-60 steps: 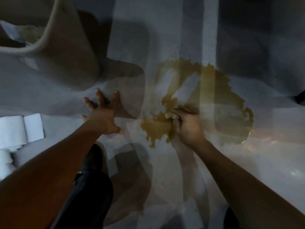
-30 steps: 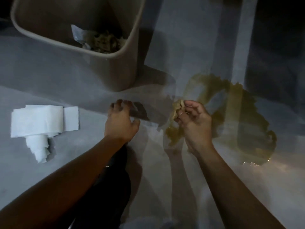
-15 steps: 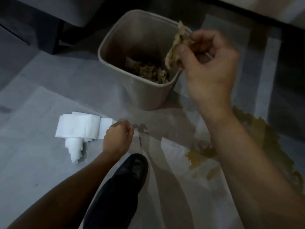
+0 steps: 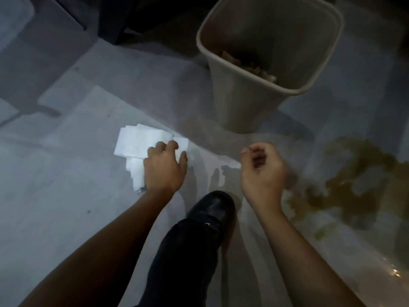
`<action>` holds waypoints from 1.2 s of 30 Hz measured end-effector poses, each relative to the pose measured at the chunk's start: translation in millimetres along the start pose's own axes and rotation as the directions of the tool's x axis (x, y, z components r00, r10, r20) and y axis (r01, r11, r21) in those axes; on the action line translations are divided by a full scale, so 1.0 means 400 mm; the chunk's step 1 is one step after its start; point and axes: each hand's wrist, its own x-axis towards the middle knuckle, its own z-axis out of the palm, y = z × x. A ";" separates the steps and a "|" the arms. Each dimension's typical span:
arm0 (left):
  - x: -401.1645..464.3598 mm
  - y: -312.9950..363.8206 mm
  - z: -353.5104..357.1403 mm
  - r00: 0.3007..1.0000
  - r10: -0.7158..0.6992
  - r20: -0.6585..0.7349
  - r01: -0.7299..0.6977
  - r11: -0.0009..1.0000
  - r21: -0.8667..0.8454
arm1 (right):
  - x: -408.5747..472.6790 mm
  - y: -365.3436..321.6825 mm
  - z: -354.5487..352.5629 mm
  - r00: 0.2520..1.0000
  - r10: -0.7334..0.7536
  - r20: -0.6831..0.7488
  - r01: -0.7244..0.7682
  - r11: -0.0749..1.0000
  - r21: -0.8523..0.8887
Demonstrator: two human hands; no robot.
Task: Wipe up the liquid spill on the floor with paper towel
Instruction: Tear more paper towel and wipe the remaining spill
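Note:
A white paper towel roll (image 4: 137,144), partly unrolled, lies on the grey floor left of centre. My left hand (image 4: 164,167) rests on its right end, fingers curled over the paper. My right hand (image 4: 262,171) hovers above the floor with loosely curled fingers and holds nothing. A brown liquid spill (image 4: 354,185) spreads over the floor to the right of that hand. Soaked brown paper (image 4: 250,67) lies inside the beige waste bin (image 4: 234,103).
My black shoe and dark trouser leg (image 4: 208,218) stand between my arms. Dark furniture legs (image 4: 110,23) sit at the top left, behind the bin. Wet streaks (image 4: 218,176) mark the floor between my hands.
My right hand has let the soaked paper go into the bin and come back down empty. My left hand has moved onto the paper towel roll.

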 end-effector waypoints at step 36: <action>0.128 -0.181 -0.099 0.790 -0.267 0.552 0.607 0.216 -0.765 | 0.203 0.103 0.083 0.816 0.449 0.364 -0.458 0.887 -0.068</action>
